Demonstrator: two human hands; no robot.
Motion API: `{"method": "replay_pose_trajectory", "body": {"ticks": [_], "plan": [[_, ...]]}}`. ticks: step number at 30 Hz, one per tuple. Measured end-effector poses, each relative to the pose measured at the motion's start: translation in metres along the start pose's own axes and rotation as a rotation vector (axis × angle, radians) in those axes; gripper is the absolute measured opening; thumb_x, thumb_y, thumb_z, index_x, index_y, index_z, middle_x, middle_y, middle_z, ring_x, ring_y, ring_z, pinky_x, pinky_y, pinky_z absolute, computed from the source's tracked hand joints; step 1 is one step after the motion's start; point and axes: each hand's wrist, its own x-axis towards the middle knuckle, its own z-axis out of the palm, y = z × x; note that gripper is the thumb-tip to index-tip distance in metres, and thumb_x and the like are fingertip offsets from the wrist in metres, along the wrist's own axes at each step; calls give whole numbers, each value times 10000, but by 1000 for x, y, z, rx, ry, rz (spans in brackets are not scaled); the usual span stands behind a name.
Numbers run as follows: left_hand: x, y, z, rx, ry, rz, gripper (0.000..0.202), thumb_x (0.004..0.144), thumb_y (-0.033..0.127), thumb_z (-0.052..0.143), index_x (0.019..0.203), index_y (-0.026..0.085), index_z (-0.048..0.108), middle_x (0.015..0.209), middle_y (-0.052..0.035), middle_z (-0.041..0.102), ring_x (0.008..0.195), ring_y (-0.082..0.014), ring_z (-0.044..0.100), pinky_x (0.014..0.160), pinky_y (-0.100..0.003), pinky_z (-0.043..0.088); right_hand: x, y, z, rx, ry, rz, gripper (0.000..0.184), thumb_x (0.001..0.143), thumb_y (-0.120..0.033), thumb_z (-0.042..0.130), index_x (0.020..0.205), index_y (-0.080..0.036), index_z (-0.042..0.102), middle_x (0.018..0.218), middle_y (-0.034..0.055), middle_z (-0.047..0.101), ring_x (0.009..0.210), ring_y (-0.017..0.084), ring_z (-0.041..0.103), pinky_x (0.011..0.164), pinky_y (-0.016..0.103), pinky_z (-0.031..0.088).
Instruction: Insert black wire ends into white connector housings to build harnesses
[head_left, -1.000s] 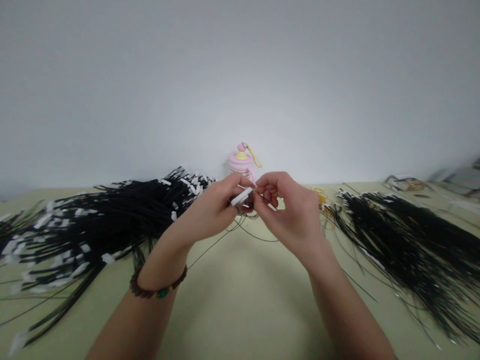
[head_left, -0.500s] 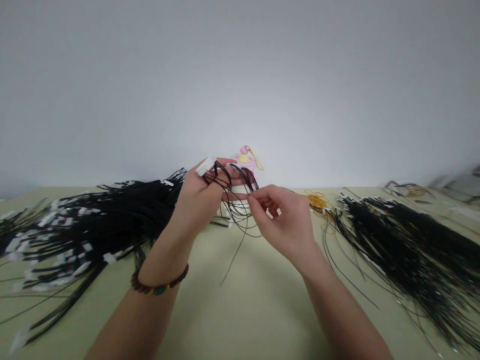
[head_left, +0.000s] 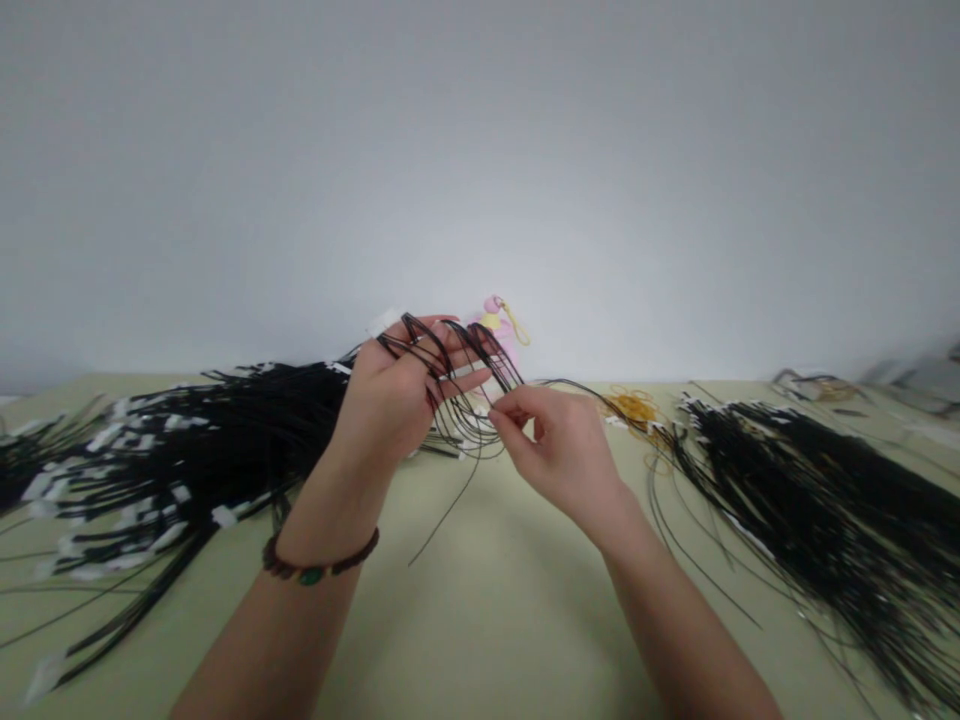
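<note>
Black wires (head_left: 469,400) hang in loops between my two hands above the table, and one loose end droops down toward the tabletop. My left hand (head_left: 397,390) holds the looped wires, its thumb over them and its fingers partly spread behind. A white connector (head_left: 386,322) sticks out above the left thumb. My right hand (head_left: 559,430) pinches wires between thumb and forefinger, just right of the loops. Exactly how many wires it grips is too blurred to tell.
A large heap of black wires with white connectors (head_left: 202,440) lies at left. More black wire bundles (head_left: 810,520) spread at right beside yellow rubber bands (head_left: 636,408). Behind my hands, a pink and yellow trinket (head_left: 495,320) stands near the wall on the pale green table (head_left: 480,620).
My left hand has shifted slightly left and its fingers have spread, so the loops lie wider. The white connector moved left with it. The loose wire end has swung left.
</note>
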Motion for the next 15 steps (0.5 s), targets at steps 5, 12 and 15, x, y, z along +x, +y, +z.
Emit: {"method": "replay_pose_trajectory", "body": {"ticks": [5, 12, 15], "plan": [[0, -5, 2, -10, -4, 53, 43, 819, 137, 617, 778, 129, 607, 664, -24, 631, 747, -186, 702, 721, -318, 603, 0, -1, -1, -34, 13, 32, 127, 833, -191, 568, 786, -172, 683, 694, 0, 676, 627, 111, 597, 580, 223, 383], [-3, -10, 7, 35, 24, 92, 93, 844, 132, 570, 766, 158, 614, 658, 5, 602, 689, -163, 692, 720, -315, 604, -4, -8, 0, 44, 192, -96, 101, 831, -202, 591, 798, -164, 680, 713, 15, 655, 630, 102, 565, 577, 219, 409], [-4, -12, 7, 38, -2, 96, 81, 828, 119, 587, 767, 161, 621, 680, 0, 613, 751, -181, 703, 776, -347, 600, -3, -7, 2, 99, 173, -121, 107, 812, -141, 584, 801, -169, 687, 739, 16, 668, 646, 97, 581, 571, 205, 421]]}}
